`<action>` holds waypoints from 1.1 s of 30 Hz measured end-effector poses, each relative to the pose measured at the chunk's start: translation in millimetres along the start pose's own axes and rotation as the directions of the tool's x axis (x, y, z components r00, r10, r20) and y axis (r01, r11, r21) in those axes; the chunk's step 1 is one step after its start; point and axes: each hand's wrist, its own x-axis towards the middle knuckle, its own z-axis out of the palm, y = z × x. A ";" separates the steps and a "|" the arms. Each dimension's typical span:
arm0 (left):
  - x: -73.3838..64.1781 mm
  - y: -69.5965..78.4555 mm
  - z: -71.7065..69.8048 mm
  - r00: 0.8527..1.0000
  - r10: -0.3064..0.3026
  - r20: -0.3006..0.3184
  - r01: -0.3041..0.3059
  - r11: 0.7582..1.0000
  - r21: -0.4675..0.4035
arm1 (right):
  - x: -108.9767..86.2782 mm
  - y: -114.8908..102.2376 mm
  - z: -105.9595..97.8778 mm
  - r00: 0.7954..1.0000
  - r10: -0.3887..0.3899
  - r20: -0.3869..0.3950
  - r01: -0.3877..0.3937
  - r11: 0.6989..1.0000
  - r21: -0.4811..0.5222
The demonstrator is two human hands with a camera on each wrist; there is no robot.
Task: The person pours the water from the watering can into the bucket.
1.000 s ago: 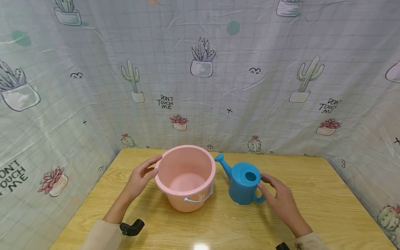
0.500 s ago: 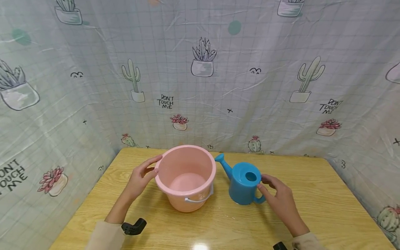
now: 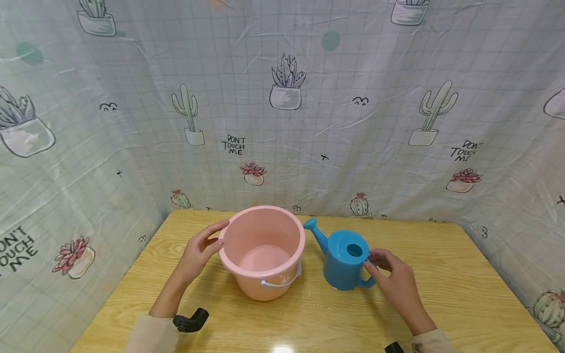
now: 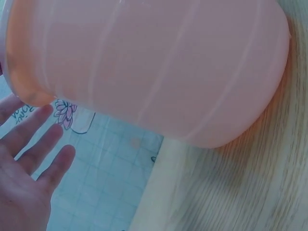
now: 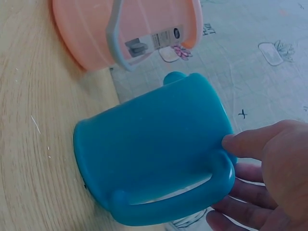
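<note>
A pink bucket (image 3: 265, 287) stands upright on the table, its light handle hanging down at the front right. My left hand (image 3: 197, 251) rests against its left rim with fingers spread and loosely straight; in the left wrist view, that hand (image 4: 24, 159) shows beside the rim, thumb out of sight. To the bucket's right sits a blue watering can (image 3: 340, 269), spout toward the bucket. My right hand (image 3: 397, 279) touches the can's upper right edge. In the right wrist view the thumb meets the blue can (image 5: 159, 130) above its handle, other fingers relaxed behind the handle.
The wooden table (image 3: 309, 323) carries both things. A cactus-print cloth (image 3: 326, 127) hangs behind the table and along its sides. Black devices (image 3: 191, 321) are worn at both wrists, the right one partly cut off by the frame's lower edge.
</note>
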 end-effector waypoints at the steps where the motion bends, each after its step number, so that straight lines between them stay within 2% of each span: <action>1: -0.1 -0.1 0.2 1.000 0.001 0.000 -0.001 1.000 -0.003 | -0.2 0.3 0.3 1.000 0.003 0.001 -0.003 1.000 0.002; 9: -1.2 0.7 -0.2 1.000 -0.024 0.006 0.024 1.000 0.004 | -0.9 -1.8 1.4 1.000 0.022 0.009 -0.022 0.999 0.041; 16: -1.1 0.6 -0.1 0.999 -0.038 0.019 0.039 0.999 -0.029 | -1.7 1.4 4.4 0.997 0.065 0.032 -0.066 0.997 0.029; 28: -0.3 -1.1 -1.0 0.997 -0.069 0.028 0.070 0.997 -0.033 | -1.6 2.8 7.2 0.993 0.107 0.056 -0.111 0.991 0.076; 33: -0.3 -1.2 -0.4 0.997 -0.071 0.027 0.072 0.996 -0.043 | -2.9 2.8 8.6 0.990 0.133 0.055 -0.137 0.989 0.063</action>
